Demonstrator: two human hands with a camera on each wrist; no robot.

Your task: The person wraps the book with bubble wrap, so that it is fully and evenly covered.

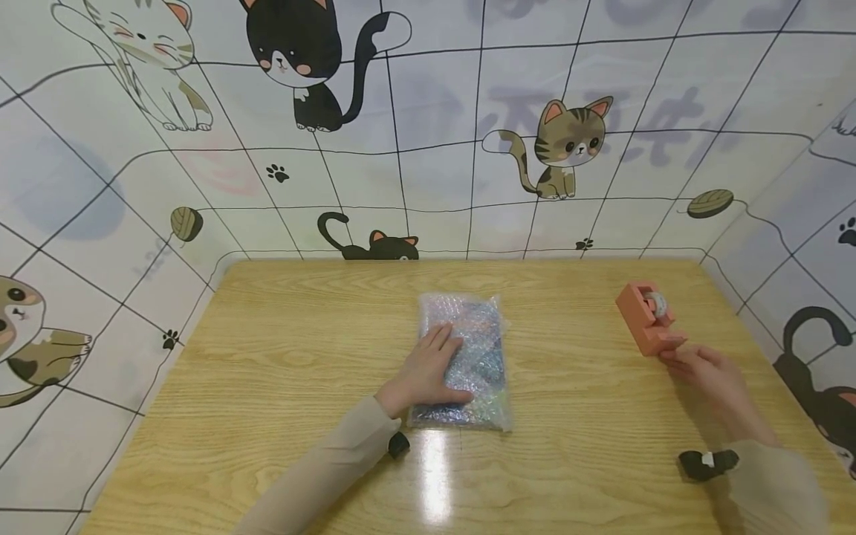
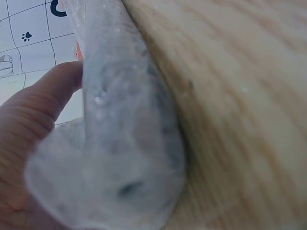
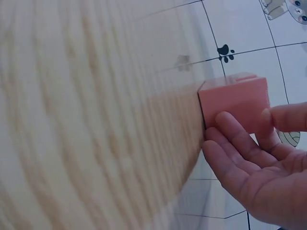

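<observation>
A flat, bubble-wrapped package (image 1: 478, 357) lies on the wooden table, its bluish contents blurred by the clear wrap. My left hand (image 1: 424, 370) rests on its left half, fingers spread and thumb stretched across it. The left wrist view has the end of the package (image 2: 129, 120) close up, with the thumb (image 2: 53, 91) against the wrap. Farther right stands a coral-pink tape dispenser (image 1: 642, 319) holding a small roll of tape (image 1: 655, 303). My right hand (image 1: 712, 383) is at its near end. There, thumb and forefinger (image 3: 288, 117) pinch at the front edge while other fingertips touch the side.
The wooden table (image 1: 301, 334) is bordered at the back and sides by a cat-patterned covering (image 1: 441, 178). Black wrist cameras sit at the left cuff (image 1: 399, 445) and right cuff (image 1: 707, 465). Bare tabletop lies between package and dispenser.
</observation>
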